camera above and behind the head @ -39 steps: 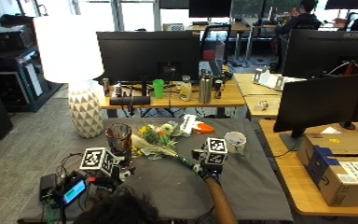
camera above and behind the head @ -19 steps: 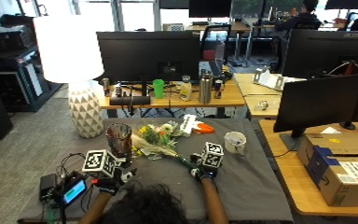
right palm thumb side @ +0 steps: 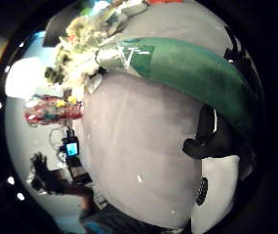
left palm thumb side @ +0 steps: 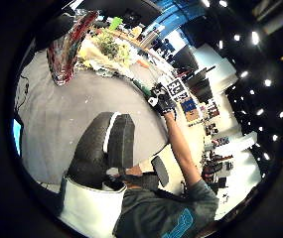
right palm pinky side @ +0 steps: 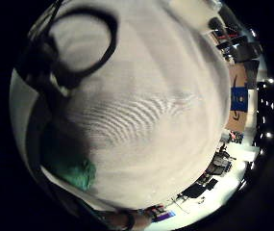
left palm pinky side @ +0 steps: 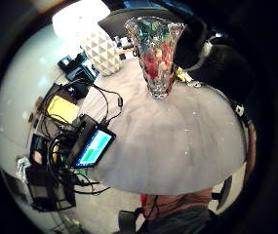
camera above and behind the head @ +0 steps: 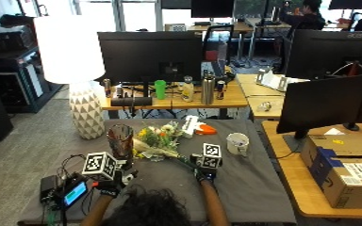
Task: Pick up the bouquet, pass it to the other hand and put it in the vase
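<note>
- Between the earlier outside view and now, the right hand (camera above and behind the head: 205, 174) has slid a little way up the desk (camera above and behind the head: 243, 188) toward the bouquet's green stem end; the left hand (camera above and behind the head: 111, 184) has hardly shifted.
- Desk: grey-covered, carrying everything below.
- Lamp (camera above and behind the head: 86, 113): white, with a patterned base, standing at the desk's far left corner.
- Bouquet (camera above and behind the head: 158, 140): lies flat mid-desk, blooms toward the vase, its green wrapped stem pointing at the right hand. The right thumb side palm view shows the stem passing close by the palm.
- Vase (camera above and behind the head: 120, 140): clear glass, upright, just left of the blooms and just beyond the left hand.
- Mug (camera above and behind the head: 237, 143): white, to the right of the bouquet, apart from it.
- Right hand: at the stem end; whether its fingers have closed on the stem I cannot tell.
- Left hand: low on the desk near the vase, holding nothing; its fingers cannot be made out.
- Step in hand, as I judge it: the pick-up, not yet done. Next the right hand needs to wrap the stem, lift, and carry it left for the handover.
</note>
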Tool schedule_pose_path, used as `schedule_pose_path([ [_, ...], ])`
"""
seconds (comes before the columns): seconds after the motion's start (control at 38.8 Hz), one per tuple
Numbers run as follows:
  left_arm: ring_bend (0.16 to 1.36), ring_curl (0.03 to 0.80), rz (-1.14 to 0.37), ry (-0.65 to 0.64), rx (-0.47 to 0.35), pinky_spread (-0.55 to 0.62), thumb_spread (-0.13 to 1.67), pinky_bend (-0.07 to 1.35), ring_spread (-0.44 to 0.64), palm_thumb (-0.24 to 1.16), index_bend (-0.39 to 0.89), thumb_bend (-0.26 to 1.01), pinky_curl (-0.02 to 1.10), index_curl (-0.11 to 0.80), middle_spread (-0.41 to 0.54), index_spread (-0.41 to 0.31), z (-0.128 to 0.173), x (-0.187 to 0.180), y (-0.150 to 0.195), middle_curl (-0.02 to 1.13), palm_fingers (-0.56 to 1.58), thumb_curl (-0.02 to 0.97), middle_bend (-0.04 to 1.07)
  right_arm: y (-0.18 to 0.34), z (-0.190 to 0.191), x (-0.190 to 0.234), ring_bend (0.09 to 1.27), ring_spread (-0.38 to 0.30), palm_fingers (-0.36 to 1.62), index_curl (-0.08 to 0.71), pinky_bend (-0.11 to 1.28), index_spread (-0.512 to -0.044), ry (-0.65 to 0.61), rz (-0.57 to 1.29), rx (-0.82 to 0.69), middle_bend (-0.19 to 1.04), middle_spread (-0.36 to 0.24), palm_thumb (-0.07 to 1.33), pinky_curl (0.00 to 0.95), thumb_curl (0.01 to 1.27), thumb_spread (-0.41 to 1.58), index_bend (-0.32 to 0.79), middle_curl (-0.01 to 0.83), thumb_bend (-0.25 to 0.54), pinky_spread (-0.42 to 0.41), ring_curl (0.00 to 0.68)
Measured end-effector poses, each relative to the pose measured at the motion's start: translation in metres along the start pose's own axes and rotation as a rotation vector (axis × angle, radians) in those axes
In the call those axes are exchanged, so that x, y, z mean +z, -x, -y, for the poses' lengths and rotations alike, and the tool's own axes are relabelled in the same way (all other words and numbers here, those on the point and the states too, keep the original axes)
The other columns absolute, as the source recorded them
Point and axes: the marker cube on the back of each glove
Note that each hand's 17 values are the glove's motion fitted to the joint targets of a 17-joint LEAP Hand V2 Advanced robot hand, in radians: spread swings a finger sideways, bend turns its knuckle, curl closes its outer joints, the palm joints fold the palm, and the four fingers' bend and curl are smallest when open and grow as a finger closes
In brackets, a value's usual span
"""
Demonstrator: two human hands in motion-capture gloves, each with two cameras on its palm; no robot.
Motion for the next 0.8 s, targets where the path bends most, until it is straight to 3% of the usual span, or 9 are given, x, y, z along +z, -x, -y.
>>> schedule_pose_path([
  [0.05, 0.53, 0.329, -0.001, 0.0, -0.001, 0.26, 1.07, 0.31, 0.08, 0.22, 0.13, -0.02, 0.38, 0.297, -0.027, -0.095, 0.001, 0.002, 0.002, 0.36, 0.58, 0.273, 0.18, 0.0, 0.001, -0.003, 0.4, 0.034, 0.95, 0.345, 0.43, -0.231, -0.046, -0.03, 0.001, 0.32, -0.018, 1.03, 0.301, 0.43, 1.1, 0.34, 0.374, 0.091, 0.2, 0.29],
  [0.1, 0.53, 0.33, -0.001, 0.0, -0.002, 0.26, 1.07, 0.31, 0.08, 0.22, 0.13, -0.02, 0.38, 0.296, -0.027, -0.092, 0.001, 0.003, 0.002, 0.36, 0.58, 0.273, 0.18, 0.002, 0.003, -0.004, 0.48, -0.038, 1.18, 0.33, 0.51, -0.239, -0.07, -0.028, -0.02, 0.35, -0.05, 1.05, 0.324, 0.45, 1.04, 0.24, 0.391, 0.08, 0.058, 0.316],
  [0.13, 0.53, 0.331, -0.002, 0.0, -0.002, 0.26, 1.07, 0.31, 0.08, 0.22, 0.13, -0.02, 0.38, 0.296, -0.028, -0.092, 0.001, 0.003, 0.002, 0.36, 0.58, 0.274, 0.18, 0.004, 0.004, -0.004, 0.43, -0.034, 1.02, 0.351, 0.44, -0.233, -0.08, -0.021, -0.032, 0.34, -0.047, 1.04, 0.305, 0.45, 1.04, 0.27, 0.394, 0.076, 0.107, 0.309],
  [0.15, 0.53, 0.33, -0.003, 0.0, -0.003, 0.26, 1.07, 0.31, 0.08, 0.22, 0.13, -0.02, 0.39, 0.297, -0.028, -0.094, 0.001, 0.003, 0.002, 0.36, 0.58, 0.274, 0.18, 0.005, 0.006, -0.005, 0.52, -0.075, 1.23, 0.346, 0.54, -0.239, -0.097, -0.016, -0.041, 0.35, -0.063, 1.04, 0.362, 0.46, 1.0, 0.21, 0.406, 0.062, -0.003, 0.358],
  [0.18, 0.53, 0.332, -0.005, 0.0, -0.003, 0.26, 1.07, 0.31, 0.08, 0.22, 0.13, -0.02, 0.38, 0.298, -0.028, -0.091, 0.001, 0.003, 0.002, 0.36, 0.58, 0.274, 0.18, 0.006, 0.009, -0.005, 0.55, -0.099, 1.32, 0.35, 0.59, -0.24, -0.123, -0.015, -0.048, 0.37, -0.075, 1.03, 0.377, 0.47, 0.94, 0.18, 0.421, 0.039, -0.058, 0.374],
  [0.31, 0.53, 0.333, -0.016, 0.007, 0.0, 0.27, 1.07, 0.31, 0.08, 0.22, 0.13, -0.02, 0.39, 0.299, -0.029, -0.092, 0.0, -0.001, -0.003, 0.36, 0.58, 0.275, 0.18, 0.002, 0.017, -0.005, 0.75, -0.157, 1.47, 0.364, 0.57, -0.235, -0.195, -0.013, -0.04, 0.5, -0.113, 1.01, 0.403, 0.5, 0.83, 0.15, 0.478, -0.016, -0.186, 0.456],
  [0.52, 0.53, 0.335, -0.011, -0.014, 0.017, 0.27, 1.08, 0.3, 0.08, 0.22, 0.13, -0.02, 0.39, 0.3, -0.029, -0.09, 0.009, -0.011, -0.011, 0.36, 0.58, 0.276, 0.18, -0.01, 0.007, -0.015, 0.85, -0.186, 1.46, 0.412, 0.61, -0.232, -0.17, 0.058, 0.038, 0.62, -0.141, 0.98, 0.431, 0.55, 0.73, 0.2, 0.531, -0.029, -0.264, 0.507],
  [0.7, 0.53, 0.334, -0.084, -0.019, 0.078, 0.26, 1.08, 0.29, 0.07, 0.22, 0.13, -0.02, 0.39, 0.299, -0.042, -0.094, 0.031, -0.021, -0.039, 0.37, 0.6, 0.276, 0.19, -0.003, 0.042, -0.036, 0.9, -0.194, 1.44, 0.454, 0.64, -0.232, -0.361, 0.372, -0.054, 0.68, -0.151, 0.98, 0.45, 0.58, 0.7, 0.23, 0.562, -0.026, -0.29, 0.527],
  [0.8, 0.52, 0.333, -0.159, -0.015, 0.11, 0.25, 1.08, 0.3, 0.06, 0.23, 0.13, -0.02, 0.39, 0.298, -0.052, -0.097, 0.045, -0.029, -0.061, 0.37, 0.62, 0.279, 0.19, 0.002, 0.03, -0.066, 0.91, -0.195, 1.43, 0.473, 0.67, -0.229, -0.431, 0.536, -0.084, 0.7, -0.153, 0.98, 0.46, 0.6, 0.69, 0.23, 0.571, -0.026, -0.297, 0.531],
])
